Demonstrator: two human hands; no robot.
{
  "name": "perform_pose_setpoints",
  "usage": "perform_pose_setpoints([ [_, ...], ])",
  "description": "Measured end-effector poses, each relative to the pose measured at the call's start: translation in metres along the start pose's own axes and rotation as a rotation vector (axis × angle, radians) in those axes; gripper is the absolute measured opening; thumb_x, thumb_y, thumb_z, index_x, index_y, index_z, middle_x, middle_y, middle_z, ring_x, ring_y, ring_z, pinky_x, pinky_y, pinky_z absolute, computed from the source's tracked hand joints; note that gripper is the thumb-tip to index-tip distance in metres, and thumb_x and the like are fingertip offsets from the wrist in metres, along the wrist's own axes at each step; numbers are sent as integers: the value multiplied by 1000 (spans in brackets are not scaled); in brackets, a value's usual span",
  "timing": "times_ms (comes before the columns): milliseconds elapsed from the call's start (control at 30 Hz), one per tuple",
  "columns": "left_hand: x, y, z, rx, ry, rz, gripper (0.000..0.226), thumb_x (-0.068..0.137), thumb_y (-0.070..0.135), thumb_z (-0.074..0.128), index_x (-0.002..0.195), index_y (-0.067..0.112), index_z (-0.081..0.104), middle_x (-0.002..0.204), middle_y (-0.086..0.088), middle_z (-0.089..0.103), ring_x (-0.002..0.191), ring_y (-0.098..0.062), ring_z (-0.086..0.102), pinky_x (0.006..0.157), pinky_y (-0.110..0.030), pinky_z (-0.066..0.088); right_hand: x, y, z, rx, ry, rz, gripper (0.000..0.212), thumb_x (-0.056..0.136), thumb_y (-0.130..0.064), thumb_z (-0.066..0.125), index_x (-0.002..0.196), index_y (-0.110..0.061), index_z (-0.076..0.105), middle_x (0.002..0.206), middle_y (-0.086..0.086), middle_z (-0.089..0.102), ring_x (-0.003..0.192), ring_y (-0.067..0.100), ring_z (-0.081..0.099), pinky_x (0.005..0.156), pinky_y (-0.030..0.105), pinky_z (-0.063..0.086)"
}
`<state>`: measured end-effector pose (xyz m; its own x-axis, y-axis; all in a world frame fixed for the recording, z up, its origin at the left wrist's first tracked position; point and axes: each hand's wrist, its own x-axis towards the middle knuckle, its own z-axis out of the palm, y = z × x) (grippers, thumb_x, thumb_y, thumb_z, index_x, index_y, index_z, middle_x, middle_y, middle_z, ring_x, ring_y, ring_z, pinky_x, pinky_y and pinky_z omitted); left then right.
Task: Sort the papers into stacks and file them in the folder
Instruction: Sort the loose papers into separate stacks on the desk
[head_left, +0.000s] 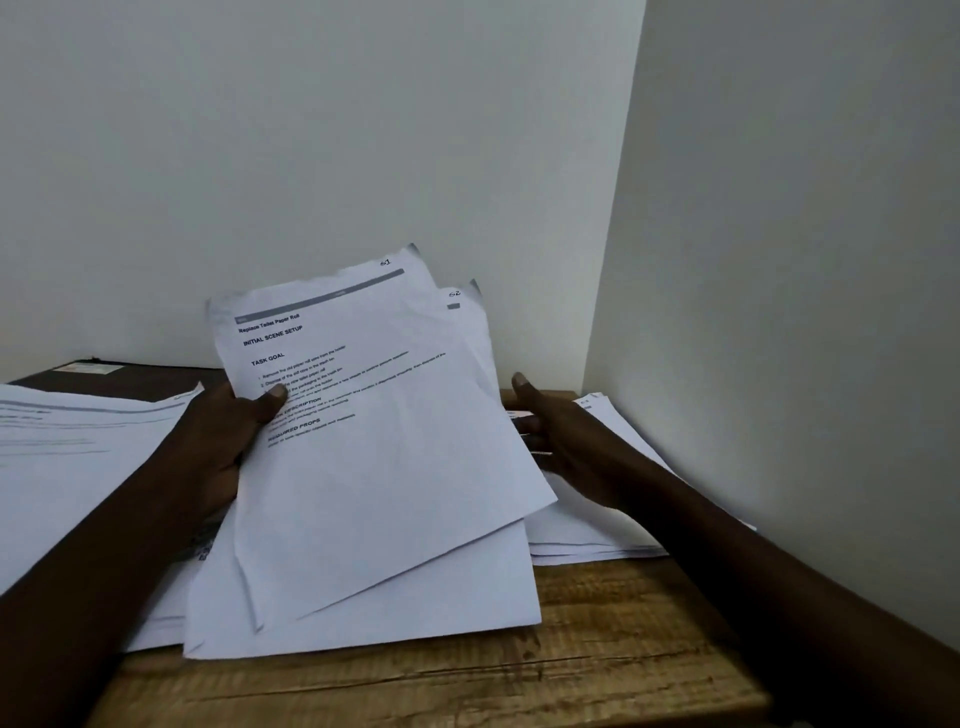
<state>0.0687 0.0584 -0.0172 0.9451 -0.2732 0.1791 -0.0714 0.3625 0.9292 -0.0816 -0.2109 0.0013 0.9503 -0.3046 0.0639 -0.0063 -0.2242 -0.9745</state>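
Left hand: the left hand (218, 441) grips a few loose papers (374, 467) at their left edge, with the thumb pressed on the front page and the fingers hidden behind.
Right hand: the right hand (556, 436) is spread open, thumb up, just beside the right edge of these papers; the fingertips are partly hidden, so I cannot tell if they touch.
Held papers: they are lifted and tilted over the middle of the tabletop (519, 675), fanned a little. The front page has the number 61 written in its top corner, and the page behind has 62. The front heading reads "Replace Toilet Paper Roll". I cannot tell if the lower edges rest on the wood.
Right stack: a flat pile of papers (587, 530) lies at the right edge of the tabletop, under the right hand and forearm.
Left stack: another pile (78, 457) lies along the left edge, under the left forearm.
Folder: a dark folder (130, 376) lies at the back left corner, partly covered by the left pile.
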Motion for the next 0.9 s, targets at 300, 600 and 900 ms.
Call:
perform_pose_setpoints([
  [300, 3, 2, 2, -52, 18, 11, 16, 100, 17, 52, 108, 10, 65, 115, -10, 68, 89, -19, 71, 67, -31, 62, -19, -26, 17, 155, -49, -15, 27, 101, -20, 48, 117, -6, 65, 112, 11, 72, 96, 25, 70, 87, 36, 56],
  [600, 1, 5, 2, -80, 104, -9, 28, 100, 16, 54, 125, 6, 60, 117, -13, 68, 97, -26, 66, 80, -42, 53, -2, -39, -31, 19, 358, -137, 24, 96, -20, 57, 99, 1, 67, 100, 31, 67, 84, 35, 61, 77, 44, 50],
  [900, 9, 0, -4, 12, 120, 16, 21, 101, 35, 53, 110, 19, 63, 116, -7, 66, 106, -30, 62, 104, -55, 43, 20, -20, -113, -655, 569, -13, 26, 94, -24, 60, 114, -9, 68, 119, 13, 66, 110, 29, 60, 87, 30, 43],
])
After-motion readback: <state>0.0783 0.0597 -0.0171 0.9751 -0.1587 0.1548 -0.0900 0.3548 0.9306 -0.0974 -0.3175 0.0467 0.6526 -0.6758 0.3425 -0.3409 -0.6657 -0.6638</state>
